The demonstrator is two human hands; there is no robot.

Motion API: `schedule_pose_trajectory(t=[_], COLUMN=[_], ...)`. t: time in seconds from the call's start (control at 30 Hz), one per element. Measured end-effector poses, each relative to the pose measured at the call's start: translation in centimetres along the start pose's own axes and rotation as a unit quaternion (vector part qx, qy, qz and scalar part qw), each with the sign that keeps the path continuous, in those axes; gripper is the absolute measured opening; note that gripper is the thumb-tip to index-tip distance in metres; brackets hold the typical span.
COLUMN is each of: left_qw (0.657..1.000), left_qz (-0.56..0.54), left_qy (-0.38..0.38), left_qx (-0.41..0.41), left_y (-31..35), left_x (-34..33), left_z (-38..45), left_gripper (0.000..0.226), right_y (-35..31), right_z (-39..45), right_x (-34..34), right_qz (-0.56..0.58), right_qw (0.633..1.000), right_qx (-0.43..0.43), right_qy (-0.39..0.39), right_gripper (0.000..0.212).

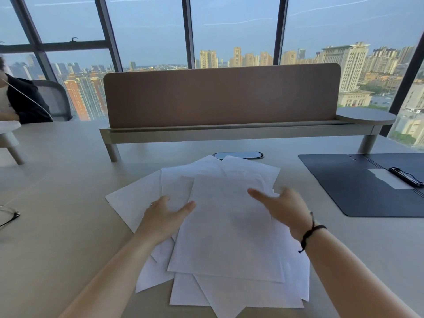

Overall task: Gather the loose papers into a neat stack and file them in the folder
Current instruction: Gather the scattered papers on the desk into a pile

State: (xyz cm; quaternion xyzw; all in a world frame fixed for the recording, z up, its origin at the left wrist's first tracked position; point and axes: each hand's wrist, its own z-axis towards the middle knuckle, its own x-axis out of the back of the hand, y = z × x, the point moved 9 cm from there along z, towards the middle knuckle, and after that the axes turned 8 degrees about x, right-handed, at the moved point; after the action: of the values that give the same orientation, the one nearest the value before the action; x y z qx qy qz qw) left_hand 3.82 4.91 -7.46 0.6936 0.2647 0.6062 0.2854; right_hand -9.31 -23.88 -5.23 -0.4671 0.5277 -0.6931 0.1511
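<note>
White sheets lie under both our hands, and we take that pile of loose papers (229,237) as the landmark for everything else. Our left hand (166,216) rests on the pile's left part with fingers spread and the thumb laid against the edge of the topmost sheet; it is open, gripping nothing. Our right hand (283,207) is over the pile's far right part, fingers splayed and blurred, palm turned inward; it too is open, and we cannot tell whether it touches the paper. A dark cord bracelet (311,235) circles the right wrist.

The papers are fanned at different angles, corners jutting out on every side, the heap spread on the pale desk (68,214) directly before us. To the right of the pile, well apart from it, the dark folder (358,187) lies open and flat, with a black clip (406,176) and a white sheet (387,177) on its inside. Just beyond the pile's far edge sits a dark oval cable port (238,155), partly covered by a sheet corner. Further beyond stands a brown divider screen (220,95) on a raised shelf. Left of the pile, at the desk's edge, we see eyeglasses (9,216), and far off to the left another person's dark sleeve (27,102).
</note>
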Motion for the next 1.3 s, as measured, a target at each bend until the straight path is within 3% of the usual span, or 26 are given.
schedule_pose_trajectory(t=[0.07, 0.2, 0.27, 0.33, 0.43, 0.53, 0.63, 0.73, 0.8, 0.87, 1.0, 1.07, 1.2, 1.3], left_qw=[0.992, 0.940, 0.919, 0.924, 0.929, 0.945, 0.939, 0.914, 0.886, 0.889, 0.947, 0.949, 0.905, 0.920], left_qz=[-0.118, -0.323, -0.379, -0.370, -0.356, -0.319, -0.334, -0.386, -0.418, -0.401, -0.298, -0.302, -0.406, -0.386], left_qy=[-0.019, -0.022, -0.008, 0.021, 0.009, -0.005, 0.004, -0.060, -0.132, -0.157, -0.117, -0.083, -0.116, -0.043], left_qx=[0.051, 0.109, 0.111, 0.092, 0.098, 0.078, 0.089, 0.111, 0.154, 0.156, 0.002, -0.030, 0.041, 0.062], left_y=[-0.7, -1.8, -2.0, -1.7, -1.6, -1.9, -2.3, -1.9, -1.8, -1.1, 1.7, 1.5, -0.3, -2.3], left_x=[0.0, 0.0, -0.3, -0.1, -0.5, -0.4, 0.4, 0.0, -1.4, -2.0, -0.8, -0.1, -0.6, 0.8], left_z=[0.5, 0.9, 0.7, 0.4, 0.5, 1.1, 1.1, 1.5, 0.9, 0.3, -1.2, -1.1, -0.2, 1.3], left_gripper=[0.090, 0.094, 0.097, 0.095, 0.087, 0.048, 0.006, 0.012, 0.041, 0.058, 0.023, 0.022, 0.052, 0.023], right_y=[0.7, 2.8, 3.9, 3.8, 2.8, 2.2, 2.8, 2.4, 1.6, 1.1, 0.9, 0.1, -1.8, -2.8], right_z=[0.2, 0.7, 0.6, -0.1, -0.6, -0.4, -0.6, -1.9, -2.5, -2.5, -1.3, -0.9, 0.4, 2.7], right_x=[0.0, -0.8, -1.7, -2.9, -3.5, -3.4, -3.6, -4.4, -4.9, -5.3, -4.7, -4.3, -4.4, -4.8], right_qz=[0.198, 0.344, 0.338, 0.310, 0.149, 0.064, 0.162, 0.235, 0.238, 0.220, 0.198, 0.232, 0.307, 0.213], right_qw=[0.977, 0.927, 0.927, 0.937, 0.981, 0.991, 0.971, 0.931, 0.918, 0.925, 0.959, 0.957, 0.943, 0.972], right_qx=[-0.084, -0.148, -0.158, -0.134, -0.034, 0.017, 0.007, 0.010, 0.037, 0.061, 0.068, 0.079, 0.067, 0.078], right_qy=[-0.010, -0.006, -0.028, -0.083, -0.123, -0.116, -0.176, -0.279, -0.314, -0.303, -0.192, -0.152, -0.110, -0.057], right_gripper=[0.078, 0.057, 0.052, 0.036, 0.016, 0.014, 0.017, 0.026, 0.031, 0.034, 0.025, 0.020, 0.013, 0.009])
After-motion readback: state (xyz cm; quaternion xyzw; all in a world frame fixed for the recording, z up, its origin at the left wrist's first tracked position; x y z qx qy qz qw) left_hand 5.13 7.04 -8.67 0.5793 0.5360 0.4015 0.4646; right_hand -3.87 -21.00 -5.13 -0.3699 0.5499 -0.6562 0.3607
